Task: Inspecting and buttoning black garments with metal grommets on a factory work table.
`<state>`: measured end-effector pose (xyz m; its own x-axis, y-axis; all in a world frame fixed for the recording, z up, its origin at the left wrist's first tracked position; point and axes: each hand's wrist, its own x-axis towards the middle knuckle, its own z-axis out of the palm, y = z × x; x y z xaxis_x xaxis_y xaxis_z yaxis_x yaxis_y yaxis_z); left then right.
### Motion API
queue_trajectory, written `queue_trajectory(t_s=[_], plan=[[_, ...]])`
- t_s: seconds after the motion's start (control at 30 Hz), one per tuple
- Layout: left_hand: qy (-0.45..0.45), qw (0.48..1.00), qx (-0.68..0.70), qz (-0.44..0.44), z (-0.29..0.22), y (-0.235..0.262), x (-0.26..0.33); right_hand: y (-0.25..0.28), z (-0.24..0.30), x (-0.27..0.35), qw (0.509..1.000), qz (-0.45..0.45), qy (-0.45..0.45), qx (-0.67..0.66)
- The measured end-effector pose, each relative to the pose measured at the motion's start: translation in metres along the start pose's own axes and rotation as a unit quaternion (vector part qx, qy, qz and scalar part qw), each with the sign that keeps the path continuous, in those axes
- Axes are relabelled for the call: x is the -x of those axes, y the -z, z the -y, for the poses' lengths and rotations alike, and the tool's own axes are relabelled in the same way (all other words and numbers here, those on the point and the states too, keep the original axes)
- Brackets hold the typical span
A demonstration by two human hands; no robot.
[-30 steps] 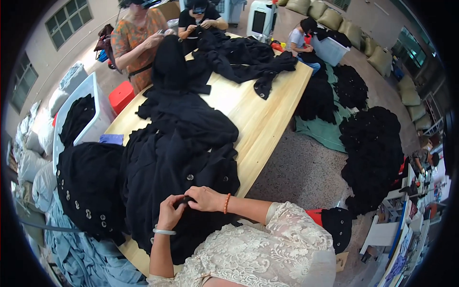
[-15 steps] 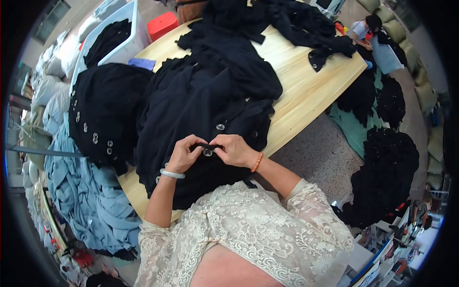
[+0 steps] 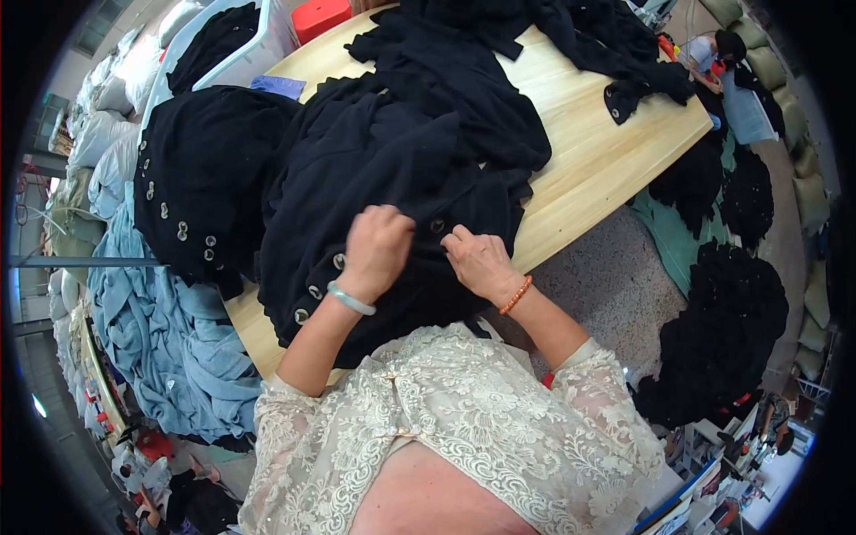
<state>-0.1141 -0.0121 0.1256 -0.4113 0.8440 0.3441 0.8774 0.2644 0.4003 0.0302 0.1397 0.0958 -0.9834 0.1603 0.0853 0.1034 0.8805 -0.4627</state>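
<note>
Your R grip (image 3: 482,263) is pinched, thumb to fingertips, on the black cloth (image 3: 374,169), w/ a shiny ring (image 3: 437,226) just beyond the tips. Your L grip (image 3: 379,245) is curled in a loose fist over the same cloth, knuckles up, a bit blurred; can't tell if any fabric's in it. Hands are apart, cloth btwn them. Pale bangle (image 3: 350,299) on your L wrist, orange beads (image 3: 516,295) on your R. Three more rings slant down the cloth, L of your L hand. The cloth is spread & rumpled on the near end of the tabletop (image 3: 584,160), close in front of you. On its L, touching, is a black bundle (image 3: 209,160) w/ its own rings; behind that, a purple piece (image 3: 278,86). Farther back: a tub (image 3: 275,40) w/ black fabric in it, a red stool (image 3: 322,20) & more black pcs. on the tabletop. Lower L, a blue-grey heap (image 3: 178,348). On the R-side floor, green fabric (image 3: 664,241) & a black heap (image 3: 727,321); upper R, a seated co-worker (image 3: 704,58).
</note>
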Motion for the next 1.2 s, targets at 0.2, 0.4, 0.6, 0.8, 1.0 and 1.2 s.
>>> queue_trajectory(t_s=[0.2,0.4,0.6,0.8,1.0,1.2], plan=[[0.077,0.986,0.004,0.146,0.0,-0.054,-0.027,-0.003,-0.004,-0.001,0.996,-0.038,0.001,-0.083],[0.218,0.917,0.272,0.192,0.02,-0.053,-0.031,0.002,-0.002,-0.004,0.99,-0.053,-0.005,-0.129],[0.372,0.749,0.531,0.136,0.025,-0.039,-0.026,0.005,0.003,-0.015,0.967,-0.134,-0.04,-0.213],[0.412,0.699,0.569,0.133,0.027,-0.028,-0.02,0.012,0.008,-0.023,0.977,-0.115,0.04,-0.176],[0.319,0.727,0.584,0.169,0.023,-0.007,-0.003,0.014,0.011,-0.025,0.989,-0.067,0.03,-0.127],[0.159,0.938,0.296,0.085,0.006,-0.006,0.015,0.025,0.008,-0.029,0.969,0.052,0.0,-0.243]])
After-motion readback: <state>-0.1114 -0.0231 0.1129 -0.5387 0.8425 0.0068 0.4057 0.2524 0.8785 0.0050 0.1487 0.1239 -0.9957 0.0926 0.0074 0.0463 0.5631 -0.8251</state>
